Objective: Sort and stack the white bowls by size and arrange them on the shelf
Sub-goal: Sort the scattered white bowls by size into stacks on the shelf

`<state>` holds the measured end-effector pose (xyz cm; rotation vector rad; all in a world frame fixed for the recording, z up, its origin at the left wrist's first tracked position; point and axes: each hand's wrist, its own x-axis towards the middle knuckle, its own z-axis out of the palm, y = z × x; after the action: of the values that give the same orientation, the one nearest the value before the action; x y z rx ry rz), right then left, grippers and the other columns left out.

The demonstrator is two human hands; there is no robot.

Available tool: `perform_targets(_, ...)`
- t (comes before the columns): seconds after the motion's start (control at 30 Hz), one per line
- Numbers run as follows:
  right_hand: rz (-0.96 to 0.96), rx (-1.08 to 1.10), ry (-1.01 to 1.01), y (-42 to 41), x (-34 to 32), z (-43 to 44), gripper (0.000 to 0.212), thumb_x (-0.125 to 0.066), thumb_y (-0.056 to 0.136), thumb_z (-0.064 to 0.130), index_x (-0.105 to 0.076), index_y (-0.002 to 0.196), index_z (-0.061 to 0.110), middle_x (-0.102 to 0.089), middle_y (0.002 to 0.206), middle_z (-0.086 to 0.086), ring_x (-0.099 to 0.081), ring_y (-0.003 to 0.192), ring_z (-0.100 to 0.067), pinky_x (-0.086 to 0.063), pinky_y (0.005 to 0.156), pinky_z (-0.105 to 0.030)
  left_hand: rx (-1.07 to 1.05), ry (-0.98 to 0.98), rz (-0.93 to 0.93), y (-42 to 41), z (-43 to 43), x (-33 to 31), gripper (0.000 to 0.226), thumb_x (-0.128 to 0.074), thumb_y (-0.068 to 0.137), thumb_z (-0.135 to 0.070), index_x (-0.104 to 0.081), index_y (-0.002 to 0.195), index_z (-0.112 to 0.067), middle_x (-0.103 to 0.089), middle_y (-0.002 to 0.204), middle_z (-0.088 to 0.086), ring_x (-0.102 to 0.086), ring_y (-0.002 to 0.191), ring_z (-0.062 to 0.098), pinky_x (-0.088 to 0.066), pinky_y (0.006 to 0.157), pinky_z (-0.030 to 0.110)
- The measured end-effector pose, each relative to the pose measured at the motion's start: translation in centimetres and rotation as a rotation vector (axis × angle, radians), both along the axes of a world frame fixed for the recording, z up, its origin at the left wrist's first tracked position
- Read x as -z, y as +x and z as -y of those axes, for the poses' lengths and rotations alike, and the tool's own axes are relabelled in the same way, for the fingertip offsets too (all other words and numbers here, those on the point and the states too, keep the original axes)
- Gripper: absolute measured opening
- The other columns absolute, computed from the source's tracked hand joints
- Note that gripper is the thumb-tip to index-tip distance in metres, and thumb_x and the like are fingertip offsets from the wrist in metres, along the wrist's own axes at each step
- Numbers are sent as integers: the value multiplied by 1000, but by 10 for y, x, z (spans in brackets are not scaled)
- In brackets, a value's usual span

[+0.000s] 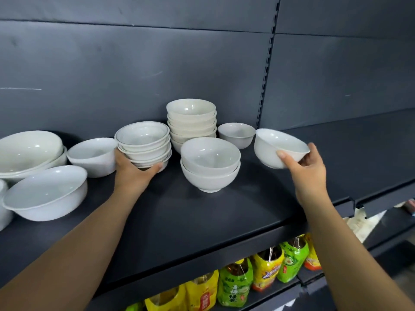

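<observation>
**A:** Right hand (310, 170) grips a single white bowl (277, 145), thumb on its wall, tilted above the shelf (224, 212), right of the two-bowl stack (210, 163).

**B:** Left hand (134, 170) curls round the foot of the shallow-bowl stack (143, 140). It sits unevenly, so a nudge could slide the top bowls off, I'd say.

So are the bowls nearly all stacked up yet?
About halfway. Done: a tall stack and a two-bowl stack stand on the shelf. In hand: the left hand grips a shallow-bowl stack, the right hand holds a single bowl. Left: one small bowl and the loose big bowls sit unstacked.
</observation>
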<state>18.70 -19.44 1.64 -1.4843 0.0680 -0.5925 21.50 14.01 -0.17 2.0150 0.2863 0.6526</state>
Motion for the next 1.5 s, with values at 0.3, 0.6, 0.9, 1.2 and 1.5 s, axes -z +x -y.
perform_targets(0.3, -208, -18, -132, 16, 15, 10, 93, -74, 75, 31, -17, 147, 11, -37, 145, -3, -38, 131, -19, -34, 108, -34, 41, -7, 191, -44, 25, -20, 104, -73, 73, -45, -9, 147, -7, -15, 153, 8, -16, 142, 20, -16, 116, 34)
perform_targets(0.6, -262, -156, -415, 36, 9, 34, 67, -80, 66, 33, -47, 123, 21, -59, 118, 5, -54, 112, -16, -44, 97, -35, 437, -138, 17, -64, 95, -21, 135, -69, 34, -58, 7, 143, -35, -13, 148, -12, -16, 137, 2, -18, 107, 22)
perform_targets(0.9, -190, -569, -400, 76, 1, 42, 46, -76, 71, 7, -53, 103, 30, -60, 101, 15, -58, 92, 7, -46, 80, -12, 284, -134, -64, -56, 115, -22, 88, -81, 68, -21, -28, 138, -26, -48, 113, -25, -48, 95, -14, -36, 79, 1)
perform_targets(1.2, -239, -745, 67, 79, -5, 42, 31, -64, 81, 4, -56, 108, 15, -65, 104, 4, -61, 97, -8, -50, 83, -24, 220, -103, -6, -62, 131, -11, 108, -82, 40, -43, -25, 131, -34, -44, 117, -30, -42, 98, -31, -36, 76, -6)
perform_targets(1.5, -10, -452, -51, 130, -31, 8, 71, -81, 66, 19, -45, 127, 20, -55, 121, 8, -53, 110, -9, -44, 91, -22, 170, -71, 30, -62, 131, -10, 103, -78, 39, -49, -35, 131, -33, -53, 115, -28, -47, 103, -23, -35, 77, -6)
